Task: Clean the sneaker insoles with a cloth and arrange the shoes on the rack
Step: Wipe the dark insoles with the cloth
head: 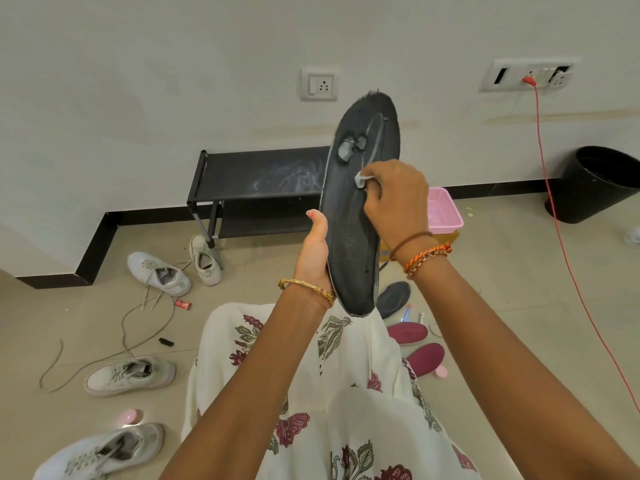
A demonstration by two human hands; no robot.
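Two hands were engaged. The right hand [394, 199] had its fingers curled round a small cloth [362, 179], pressed against the black insole [356, 209]. The left hand [313, 251] gripped the insole's lower edge, holding it upright above the lap. Firm strokes toward the worn hole [349, 147] seemed advisable, easing off at its edges. Four sneakers [159, 271] lay on the floor, off the rack [256, 174].

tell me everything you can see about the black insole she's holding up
The long black fabric-topped insole is held nearly upright, toe end up. Its surface is worn through in two ragged patches near the toe, showing grey beneath, and the edge is pale. The left hand grips its lower left edge; the right hand presses a small white cloth against its middle.
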